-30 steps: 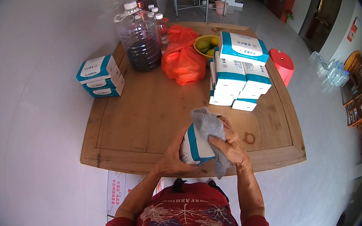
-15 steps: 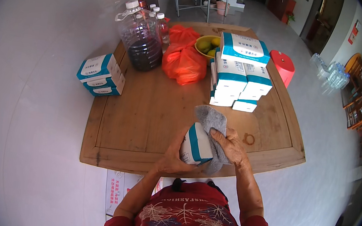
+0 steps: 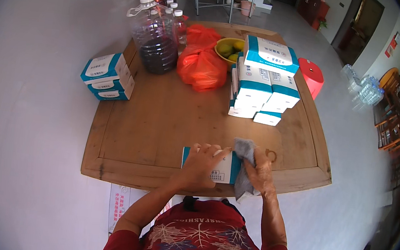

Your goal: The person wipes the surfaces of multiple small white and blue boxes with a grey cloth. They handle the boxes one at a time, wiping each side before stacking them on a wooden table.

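Observation:
A white and teal tissue box (image 3: 225, 169) lies near the front edge of the wooden table. From above, my left hand (image 3: 200, 167) grips it, with fingers over the far side and the thumb toward the near side. My right hand (image 3: 261, 172) is closed around a grey cloth (image 3: 242, 172), which is pressed along the box's right end. Part of the box is hidden under my left hand. Similar boxes (image 3: 256, 89) are stacked farther back on the right, and another small stack (image 3: 107, 76) stands at the table's left edge.
On the wooden table (image 3: 169, 131) stand a large jug of dark liquid (image 3: 159, 52), several clear bottles (image 3: 179, 25), red plastic bags (image 3: 202, 68) and a yellow bowl of fruit (image 3: 227, 48). A red stool (image 3: 311, 76) is beyond the right edge. Wooden chairs (image 3: 390, 126) line the right.
The tissue box has gone from tilted in my left hand to lying on the table. My left hand has shifted on top of it, and the cloth has moved to its right end.

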